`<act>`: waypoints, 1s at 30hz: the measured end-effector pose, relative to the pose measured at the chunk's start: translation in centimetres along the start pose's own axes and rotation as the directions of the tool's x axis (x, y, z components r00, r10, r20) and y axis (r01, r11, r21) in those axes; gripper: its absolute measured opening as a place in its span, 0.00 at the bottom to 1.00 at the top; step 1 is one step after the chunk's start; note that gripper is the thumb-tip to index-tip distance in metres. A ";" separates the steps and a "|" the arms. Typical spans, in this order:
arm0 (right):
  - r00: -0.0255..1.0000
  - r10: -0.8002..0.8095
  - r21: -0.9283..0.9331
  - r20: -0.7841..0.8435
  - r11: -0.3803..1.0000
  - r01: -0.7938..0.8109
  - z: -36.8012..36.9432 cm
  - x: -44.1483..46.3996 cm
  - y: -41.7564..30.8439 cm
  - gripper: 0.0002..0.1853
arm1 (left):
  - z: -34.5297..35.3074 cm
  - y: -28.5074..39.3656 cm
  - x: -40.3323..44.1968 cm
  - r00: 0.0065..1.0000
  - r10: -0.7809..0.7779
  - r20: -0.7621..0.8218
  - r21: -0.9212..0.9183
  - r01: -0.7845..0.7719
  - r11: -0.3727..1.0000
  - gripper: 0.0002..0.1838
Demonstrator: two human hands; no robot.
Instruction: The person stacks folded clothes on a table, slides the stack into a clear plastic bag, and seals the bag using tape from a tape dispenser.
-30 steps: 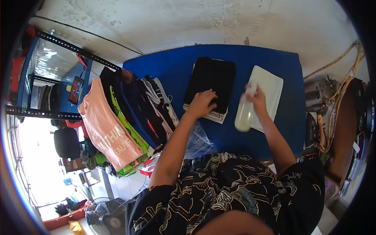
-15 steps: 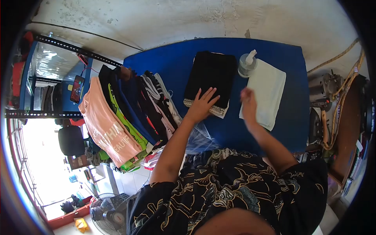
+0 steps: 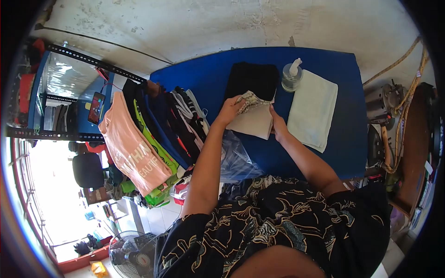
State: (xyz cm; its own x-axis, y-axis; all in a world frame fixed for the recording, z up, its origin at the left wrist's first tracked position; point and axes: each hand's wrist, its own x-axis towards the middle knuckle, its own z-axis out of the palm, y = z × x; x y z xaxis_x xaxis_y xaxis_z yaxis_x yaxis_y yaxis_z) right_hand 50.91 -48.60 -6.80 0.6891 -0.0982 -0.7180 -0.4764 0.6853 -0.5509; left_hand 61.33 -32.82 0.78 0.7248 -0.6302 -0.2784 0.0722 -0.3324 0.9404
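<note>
Wearing a short-sleeved black shirt traced with gold leaf-like lines, a person is leaning over a blue work table, where a crumpled sheet of clear plastic is catching the light just beside the left forearm. The left hand is clamping thumb and fingers on a patterned band, its cream-and-dark weave rumpling under the grip. The right hand is touching the right edge of a smooth, pale panel, its thumb lying along the side; with fingers partly hidden, whether it is pinching cannot be told. Band and panel are forming the near end of a folded black garment, which is lying flat near the middle of the table, matte and roughly rectangular. To its right, a folded white cloth is showing soft, rounded corners, while a clear bottle with a white top is standing near the cloth's upper left corner. On the left, garments are hanging in a tight row, a pink lettered top facing outward. An iron is resting beyond the table's right edge, and a stained, pale wall is rising behind.
</note>
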 end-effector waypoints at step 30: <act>0.969 -0.123 -0.601 0.216 0.765 0.231 -7.7 -16.7 -5.1 0.23 | 1.4 14.9 -22.0 0.913 0.342 -0.221 0.914 0.072 0.399 0.25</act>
State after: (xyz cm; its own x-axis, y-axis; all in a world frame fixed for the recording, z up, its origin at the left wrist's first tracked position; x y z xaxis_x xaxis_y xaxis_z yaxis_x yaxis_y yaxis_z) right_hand 37.67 -55.98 4.71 0.8437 -0.0235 -0.5363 -0.5338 0.0683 -0.8428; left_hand 45.52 -24.94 20.65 0.8384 -0.5338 0.1105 -0.5451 -0.8196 0.1762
